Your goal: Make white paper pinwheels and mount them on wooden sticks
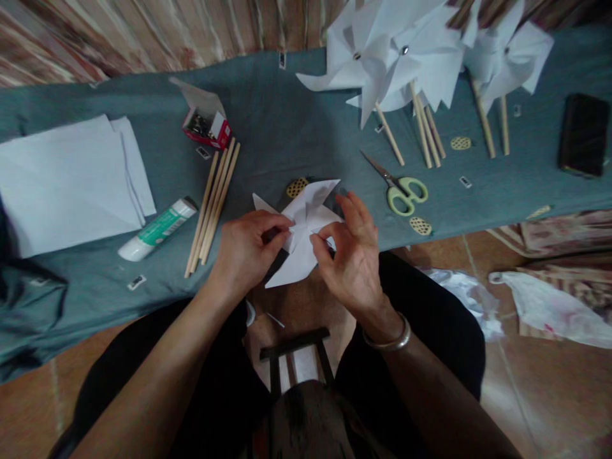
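A white paper pinwheel (299, 264) with folded blades is held over the near edge of the cloth-covered table. My left hand (248, 248) pinches it from the left, thumb and forefinger near its centre. From the right, my right hand (351, 258) closes thumb and forefinger on the paper beside the centre, its other fingers lifted. I see no stick on this pinwheel. Left of my hands lie several wooden sticks (213, 207), and green-handled scissors (399, 188) rest to the right with their blades slightly apart.
White paper sheets (67, 185) and a glue stick (157, 229) lie at left. An open red box (208, 124) holds small metal pieces. Several pinwheels on sticks (392, 60) lie at the back right, near a dark phone (584, 134). Plastic bags (554, 306) are on the floor.
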Demonstrator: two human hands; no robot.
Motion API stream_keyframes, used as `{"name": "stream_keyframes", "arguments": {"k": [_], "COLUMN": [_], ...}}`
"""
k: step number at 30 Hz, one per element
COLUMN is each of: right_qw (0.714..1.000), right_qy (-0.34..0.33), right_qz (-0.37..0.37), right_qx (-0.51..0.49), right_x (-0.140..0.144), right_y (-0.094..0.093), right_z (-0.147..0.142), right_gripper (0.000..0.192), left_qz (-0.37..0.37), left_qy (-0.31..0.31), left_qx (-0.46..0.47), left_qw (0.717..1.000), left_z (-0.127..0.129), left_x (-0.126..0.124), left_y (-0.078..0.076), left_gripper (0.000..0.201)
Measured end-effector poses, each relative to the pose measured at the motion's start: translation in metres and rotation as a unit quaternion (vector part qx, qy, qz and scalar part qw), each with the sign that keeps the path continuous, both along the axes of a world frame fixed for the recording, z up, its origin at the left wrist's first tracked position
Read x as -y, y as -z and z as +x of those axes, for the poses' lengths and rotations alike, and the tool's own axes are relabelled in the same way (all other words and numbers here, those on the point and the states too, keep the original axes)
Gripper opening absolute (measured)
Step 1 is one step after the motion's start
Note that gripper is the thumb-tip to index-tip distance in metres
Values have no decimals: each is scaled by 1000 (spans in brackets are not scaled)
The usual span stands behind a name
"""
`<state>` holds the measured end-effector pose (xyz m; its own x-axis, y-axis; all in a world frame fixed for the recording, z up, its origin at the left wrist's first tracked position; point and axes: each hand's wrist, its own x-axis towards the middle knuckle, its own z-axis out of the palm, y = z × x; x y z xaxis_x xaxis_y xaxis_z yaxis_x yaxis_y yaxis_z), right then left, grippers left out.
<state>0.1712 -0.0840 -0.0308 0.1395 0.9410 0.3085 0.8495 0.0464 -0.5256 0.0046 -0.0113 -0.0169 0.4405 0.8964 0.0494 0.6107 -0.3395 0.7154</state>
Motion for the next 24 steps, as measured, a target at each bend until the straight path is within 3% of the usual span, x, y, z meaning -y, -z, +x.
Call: {"name": "stream_keyframes", "arguments": {"k": [24], "right_qw": [999], "right_qy": [21], "right_qz": [15], "right_qx": [25], "right_x": [-1], "right_y": [4], "right_z": [-4], "right_gripper": [18], "left_qz": [29], "left_qy": [23], "left_qx": [-19], "left_qw": [999], "left_z": [2], "left_x": [0], "left_y": [-1], "left_gripper": [15]}}
